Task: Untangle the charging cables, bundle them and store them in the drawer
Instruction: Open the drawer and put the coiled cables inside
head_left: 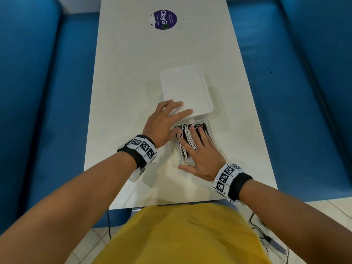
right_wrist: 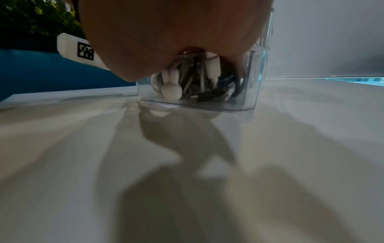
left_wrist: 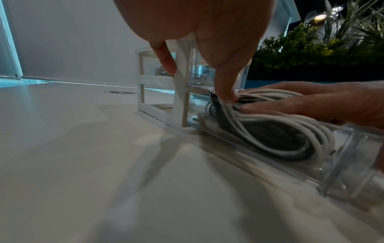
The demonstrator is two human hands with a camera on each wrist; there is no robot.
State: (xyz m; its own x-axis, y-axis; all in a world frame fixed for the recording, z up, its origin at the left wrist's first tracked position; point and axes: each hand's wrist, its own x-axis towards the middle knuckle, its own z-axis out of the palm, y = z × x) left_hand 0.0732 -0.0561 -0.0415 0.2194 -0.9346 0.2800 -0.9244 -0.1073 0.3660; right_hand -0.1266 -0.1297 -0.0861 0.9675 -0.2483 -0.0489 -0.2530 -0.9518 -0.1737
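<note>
A small drawer unit (head_left: 185, 88) with a white top stands mid-table. Its clear bottom drawer (head_left: 213, 137) is pulled out toward me and holds a coiled white cable (head_left: 187, 135) and black cable (head_left: 205, 127). My left hand (head_left: 167, 119) lies with straight fingers on the unit's top; its thumb (left_wrist: 224, 82) presses down on the cables (left_wrist: 270, 131) at the drawer's back. My right hand (head_left: 200, 149) lies flat on the bundle, fingers straight. In the right wrist view, plugs (right_wrist: 212, 67) show through the clear drawer front (right_wrist: 251, 92) under my palm (right_wrist: 166, 41).
The white table (head_left: 133, 73) carries a round purple sticker (head_left: 164, 19) at the far end. Blue sofas (head_left: 47, 92) flank it on both sides. Green plants (left_wrist: 311, 46) stand beyond the right one. Black cords (head_left: 266, 235) trail on the floor by my right arm.
</note>
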